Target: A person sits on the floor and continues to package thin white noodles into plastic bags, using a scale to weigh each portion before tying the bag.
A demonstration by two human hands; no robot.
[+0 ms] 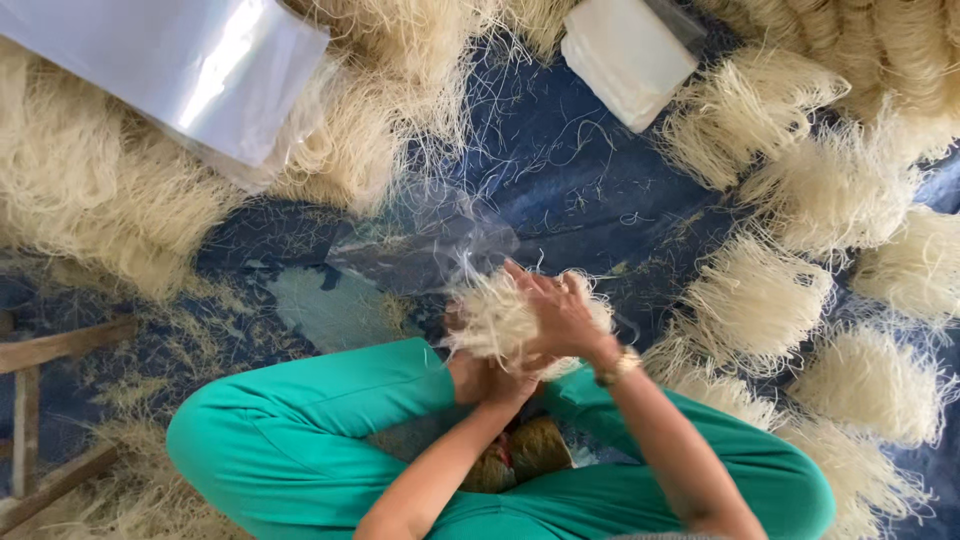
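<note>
I sit cross-legged in green trousers [300, 430] on a blue tarp [570, 170]. A bundle of pale dried noodle strands [490, 315] is held over my lap. My right hand [560, 315] presses on it from above, fingers curled around the strands. My left hand [490, 380] grips the bundle from below, mostly hidden by it. A clear plastic bag [430, 240] lies crumpled just beyond the bundle, touching its far end.
Folded noodle bundles [830, 190] lie in rows at the right. A loose noodle heap [90, 190] fills the left. A stack of clear bags [190, 70] rests on that heap, and another white stack [630, 55] lies at the top. A wooden frame [40, 400] stands at far left.
</note>
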